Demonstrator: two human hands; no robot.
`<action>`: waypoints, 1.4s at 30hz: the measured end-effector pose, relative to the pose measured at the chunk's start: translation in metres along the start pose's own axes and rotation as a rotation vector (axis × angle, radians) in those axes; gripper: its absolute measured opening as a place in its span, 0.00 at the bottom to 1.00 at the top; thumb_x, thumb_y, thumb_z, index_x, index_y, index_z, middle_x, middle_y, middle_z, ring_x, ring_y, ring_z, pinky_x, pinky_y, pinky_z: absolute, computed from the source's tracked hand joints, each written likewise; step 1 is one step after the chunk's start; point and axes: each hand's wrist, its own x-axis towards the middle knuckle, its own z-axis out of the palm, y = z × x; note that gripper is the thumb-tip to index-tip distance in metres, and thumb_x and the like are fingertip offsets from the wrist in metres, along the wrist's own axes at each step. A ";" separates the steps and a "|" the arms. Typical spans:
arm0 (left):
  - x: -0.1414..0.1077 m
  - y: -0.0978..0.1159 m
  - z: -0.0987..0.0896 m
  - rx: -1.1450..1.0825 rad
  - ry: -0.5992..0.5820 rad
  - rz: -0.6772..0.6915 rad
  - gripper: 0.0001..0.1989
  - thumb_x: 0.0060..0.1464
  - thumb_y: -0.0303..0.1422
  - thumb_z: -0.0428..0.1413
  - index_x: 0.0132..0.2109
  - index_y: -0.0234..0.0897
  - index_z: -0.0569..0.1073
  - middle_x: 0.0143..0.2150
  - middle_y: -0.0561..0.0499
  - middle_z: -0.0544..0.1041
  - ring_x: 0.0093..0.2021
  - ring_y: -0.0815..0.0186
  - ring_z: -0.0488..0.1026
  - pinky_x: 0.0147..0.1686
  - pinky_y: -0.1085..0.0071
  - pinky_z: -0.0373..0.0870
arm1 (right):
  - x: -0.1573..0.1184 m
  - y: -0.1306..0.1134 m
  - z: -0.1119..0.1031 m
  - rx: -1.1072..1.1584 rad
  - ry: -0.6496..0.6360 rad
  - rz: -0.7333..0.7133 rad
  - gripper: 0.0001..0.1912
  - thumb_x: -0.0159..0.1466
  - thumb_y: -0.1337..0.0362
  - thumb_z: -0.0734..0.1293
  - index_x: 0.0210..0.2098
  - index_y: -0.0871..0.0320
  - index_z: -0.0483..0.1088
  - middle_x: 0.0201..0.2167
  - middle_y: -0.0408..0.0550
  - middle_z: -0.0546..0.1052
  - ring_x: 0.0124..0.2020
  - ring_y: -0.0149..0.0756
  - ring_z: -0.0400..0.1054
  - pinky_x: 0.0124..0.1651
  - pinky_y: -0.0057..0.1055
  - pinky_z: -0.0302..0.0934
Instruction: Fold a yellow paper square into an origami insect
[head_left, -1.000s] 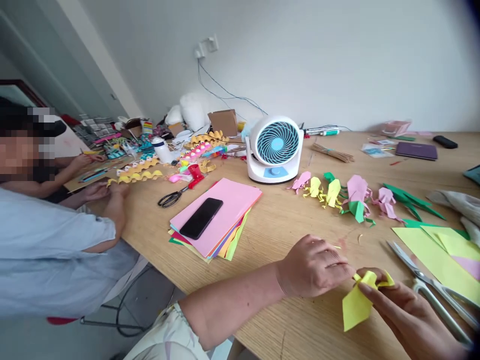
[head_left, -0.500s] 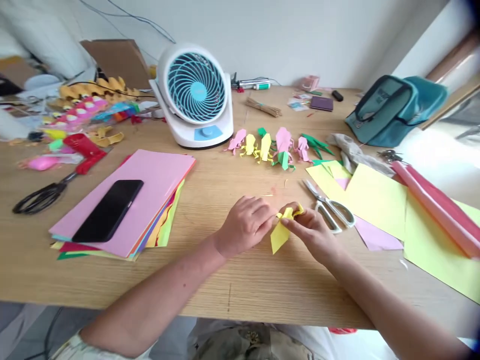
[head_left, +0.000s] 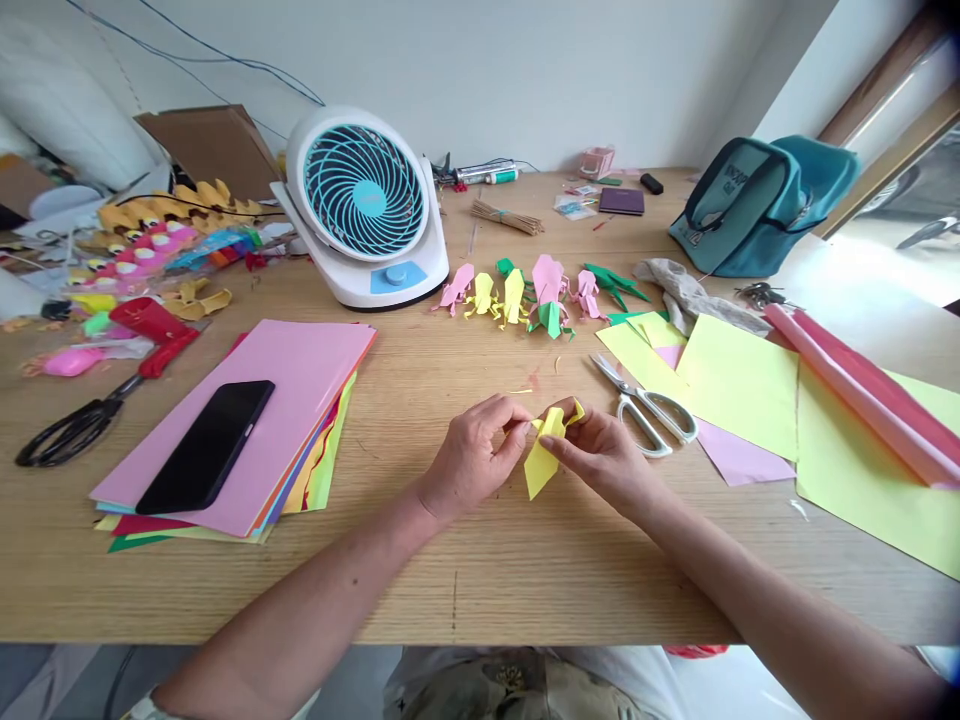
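Observation:
A folded yellow paper figure (head_left: 541,468) is held just above the table between my two hands. My right hand (head_left: 606,452) pinches its body, thumb on top and fingers behind. On its left side, my left hand (head_left: 480,448) has thumb and forefinger pressed together on a thin folded limb of the figure. The figure's pointed end faces me; part of it is hidden by my fingers. White-handled scissors (head_left: 651,408) lie just beyond my right hand. Farther back stand several finished paper figures in pink, yellow and green, such as a pink one (head_left: 548,277).
At left, a black phone (head_left: 206,448) rests on a stack of coloured paper (head_left: 319,350), near black-handled scissors (head_left: 75,430). A fan (head_left: 367,200) stands behind. Yellow sheets (head_left: 742,385), a pink roll (head_left: 862,400) and a teal bag (head_left: 757,210) occupy the right.
The view has shifted slightly, moving everything in it. My left fingers have turned so that thumb and forefinger now show at the figure's left limb. My right hand keeps its pinch.

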 end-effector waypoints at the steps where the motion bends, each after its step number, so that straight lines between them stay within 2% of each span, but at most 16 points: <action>1: 0.000 0.000 0.000 -0.017 -0.004 -0.013 0.05 0.61 0.26 0.52 0.36 0.37 0.71 0.31 0.54 0.74 0.32 0.71 0.71 0.34 0.75 0.66 | 0.000 0.000 0.000 -0.003 0.013 -0.002 0.18 0.56 0.51 0.74 0.34 0.55 0.67 0.30 0.42 0.71 0.31 0.31 0.64 0.35 0.30 0.61; 9: 0.002 0.001 0.000 -0.116 -0.051 -0.071 0.05 0.61 0.27 0.52 0.37 0.36 0.72 0.31 0.54 0.75 0.32 0.71 0.73 0.35 0.75 0.69 | 0.001 -0.003 0.001 -0.026 0.039 0.022 0.18 0.55 0.51 0.75 0.31 0.56 0.65 0.25 0.40 0.68 0.26 0.30 0.62 0.30 0.29 0.57; 16: 0.001 -0.001 -0.002 0.022 -0.064 0.062 0.05 0.62 0.28 0.52 0.38 0.36 0.71 0.33 0.51 0.73 0.34 0.68 0.71 0.36 0.71 0.69 | -0.001 0.002 0.000 -0.094 0.030 -0.048 0.16 0.59 0.53 0.72 0.31 0.56 0.65 0.26 0.39 0.66 0.26 0.29 0.59 0.29 0.28 0.55; 26: 0.002 -0.004 -0.004 0.137 -0.071 0.166 0.07 0.64 0.28 0.50 0.38 0.36 0.72 0.34 0.49 0.76 0.37 0.66 0.71 0.39 0.69 0.68 | 0.001 -0.006 0.004 -0.044 0.034 -0.030 0.19 0.53 0.51 0.76 0.29 0.56 0.66 0.23 0.39 0.66 0.25 0.29 0.58 0.28 0.28 0.54; 33: 0.003 -0.003 -0.004 0.174 -0.081 0.164 0.09 0.65 0.31 0.50 0.36 0.36 0.72 0.33 0.50 0.75 0.35 0.65 0.71 0.38 0.69 0.66 | 0.001 -0.009 0.006 -0.035 0.040 -0.025 0.22 0.51 0.48 0.76 0.28 0.56 0.65 0.22 0.38 0.65 0.24 0.28 0.57 0.27 0.28 0.53; 42: 0.004 0.000 -0.003 0.170 -0.088 0.115 0.08 0.63 0.28 0.50 0.34 0.37 0.70 0.31 0.51 0.74 0.33 0.66 0.70 0.36 0.70 0.65 | 0.000 -0.006 0.004 -0.029 0.019 0.014 0.22 0.52 0.48 0.76 0.28 0.55 0.64 0.22 0.38 0.65 0.24 0.29 0.57 0.27 0.28 0.52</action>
